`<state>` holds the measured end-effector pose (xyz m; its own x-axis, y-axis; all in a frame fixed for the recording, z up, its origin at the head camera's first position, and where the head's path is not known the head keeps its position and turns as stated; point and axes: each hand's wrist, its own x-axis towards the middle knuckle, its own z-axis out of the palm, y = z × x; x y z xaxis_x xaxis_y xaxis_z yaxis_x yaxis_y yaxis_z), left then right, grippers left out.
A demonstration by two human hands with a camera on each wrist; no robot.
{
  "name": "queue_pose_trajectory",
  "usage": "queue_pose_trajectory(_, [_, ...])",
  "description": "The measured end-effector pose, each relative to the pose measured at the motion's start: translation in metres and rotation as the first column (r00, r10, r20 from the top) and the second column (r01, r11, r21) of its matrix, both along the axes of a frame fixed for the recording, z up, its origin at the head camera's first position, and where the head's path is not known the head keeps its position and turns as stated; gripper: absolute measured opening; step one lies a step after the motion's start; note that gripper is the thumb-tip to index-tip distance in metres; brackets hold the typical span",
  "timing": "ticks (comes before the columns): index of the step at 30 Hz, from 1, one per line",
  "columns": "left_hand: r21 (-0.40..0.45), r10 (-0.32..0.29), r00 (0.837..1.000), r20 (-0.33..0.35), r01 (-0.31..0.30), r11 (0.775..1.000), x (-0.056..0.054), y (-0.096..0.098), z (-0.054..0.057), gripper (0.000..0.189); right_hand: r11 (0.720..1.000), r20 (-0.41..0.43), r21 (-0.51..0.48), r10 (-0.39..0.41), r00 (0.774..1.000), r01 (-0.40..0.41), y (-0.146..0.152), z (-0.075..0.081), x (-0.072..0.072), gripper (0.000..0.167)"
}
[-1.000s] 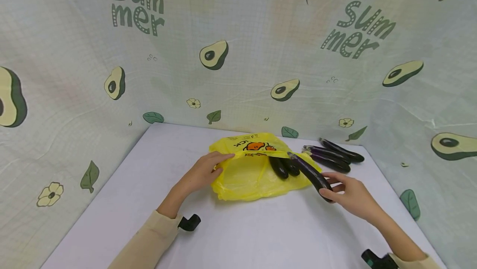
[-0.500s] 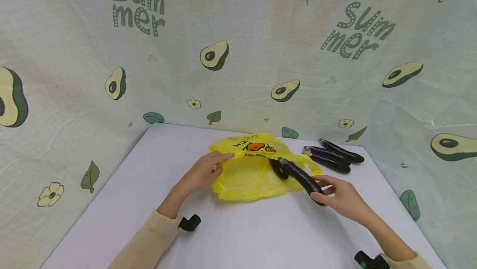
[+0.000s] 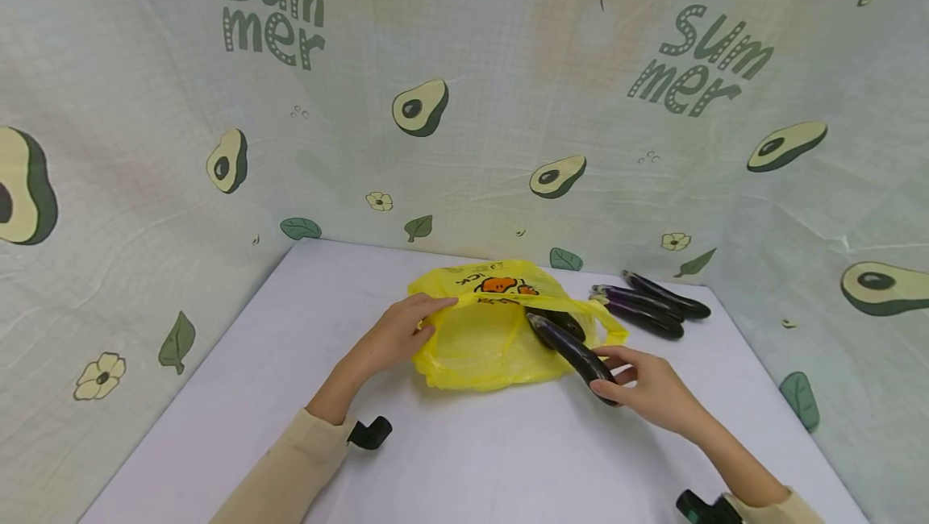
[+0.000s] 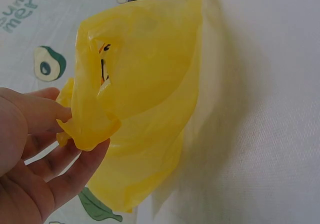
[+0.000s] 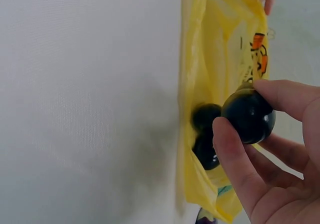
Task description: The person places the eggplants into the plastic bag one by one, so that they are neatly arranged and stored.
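Observation:
A yellow plastic bag [image 3: 464, 351] with a printed cartoon lies on the table, its mouth facing me. My left hand [image 3: 395, 334] holds the bag's upper left edge; in the left wrist view the thumb and fingers pinch the bunched plastic [image 4: 92, 126]. My right hand [image 3: 649, 387] grips a long dark eggplant [image 3: 576, 353] by its blunt end, the stem end pointing at the bag's opening. Inside the bag, eggplants [image 5: 205, 151] show their round dark ends in the right wrist view. Part of them is hidden by the held eggplant and the bag.
Several more eggplants [image 3: 642, 310] lie side by side on the white table [image 3: 508, 459], right of the bag and near the back edge. A printed cloth [image 3: 479, 145] with avocados hangs around the back and sides.
My right hand has moved left and slightly nearer with the eggplant, bringing its stem end down to the bag's mouth. The left hand and bag stay almost in place.

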<state>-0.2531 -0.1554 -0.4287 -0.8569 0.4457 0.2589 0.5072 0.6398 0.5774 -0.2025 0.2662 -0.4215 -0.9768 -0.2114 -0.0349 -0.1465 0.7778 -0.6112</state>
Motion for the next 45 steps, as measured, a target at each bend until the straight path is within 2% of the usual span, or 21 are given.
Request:
queue_pose_trajectory(6, [0.001, -0.004, 1.000, -0.006, 0.004, 1.000, 0.000, 0.000, -0.001, 0.057, 1.000, -0.012, -0.006, -0.025, 1.000, 0.025, -0.010, -0.006, -0.006, 0.065])
queue_pose_trajectory(21, [-0.015, 0.015, 1.000, 0.012, -0.014, 1.000, 0.000, 0.000, 0.000, 0.057, 0.991, -0.011, -0.105, -0.087, 0.996, 0.085, -0.045, -0.025, -0.027, 0.060])
queue_pose_trajectory(36, [-0.002, -0.004, 1.000, -0.013, 0.004, 1.000, 0.001, -0.001, 0.000, 0.057, 0.965, -0.028, -0.215, -0.159, 0.987, 0.149, -0.076, -0.039, -0.038, 0.056])
queue_pose_trajectory(45, [-0.011, -0.008, 1.000, -0.026, 0.008, 1.000, -0.001, -0.001, -0.001, 0.058, 0.975, -0.122, -0.151, -0.184, 0.975, 0.165, -0.086, -0.048, -0.043, 0.056])
